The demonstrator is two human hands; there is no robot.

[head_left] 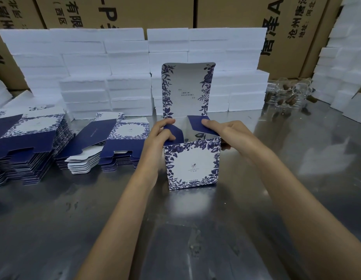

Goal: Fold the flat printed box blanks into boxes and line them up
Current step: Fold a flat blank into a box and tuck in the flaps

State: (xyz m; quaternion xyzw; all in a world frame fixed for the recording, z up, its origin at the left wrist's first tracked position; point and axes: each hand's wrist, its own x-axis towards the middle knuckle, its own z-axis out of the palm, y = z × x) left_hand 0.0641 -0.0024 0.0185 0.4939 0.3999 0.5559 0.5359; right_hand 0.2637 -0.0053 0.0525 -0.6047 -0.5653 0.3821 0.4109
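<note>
Head view: box (192, 164) upright between left hand (162, 136) and right hand (226, 134), each pinching a side flap

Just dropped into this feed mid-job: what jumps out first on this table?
At centre, a half-erected blue-and-white floral box stands on the steel table, lid upright, with the left hand and right hand each pinching a dark blue side flap. To the left lie stacks of flat printed blanks. Behind them rises a wall of white foam blocks.
</note>
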